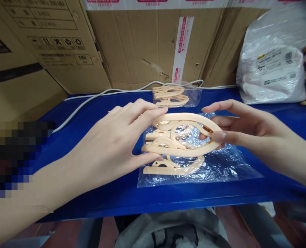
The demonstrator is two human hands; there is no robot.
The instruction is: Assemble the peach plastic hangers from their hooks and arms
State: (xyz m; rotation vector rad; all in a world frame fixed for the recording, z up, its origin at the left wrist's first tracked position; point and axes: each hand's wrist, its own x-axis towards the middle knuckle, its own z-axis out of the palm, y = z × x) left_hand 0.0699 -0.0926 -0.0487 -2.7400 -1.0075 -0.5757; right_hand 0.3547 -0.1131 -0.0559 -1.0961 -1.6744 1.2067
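Curving cream-coloured folded hanger (187, 152)

The left carton (62, 48) reads "MM" and, twice, "(KG)" (the digits are blurred), above a row of handling signs (56, 42), including an umbrella (35, 41) and recycling arrows (78, 42). Red print on the far carton (142, 44)'s tape (183, 48) is illegible; so is the label (277, 65), with barcode (288, 57), on the right white bag (269, 81).

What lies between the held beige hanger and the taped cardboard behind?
In the head view: a clear bag of beige hangers and a white cable.
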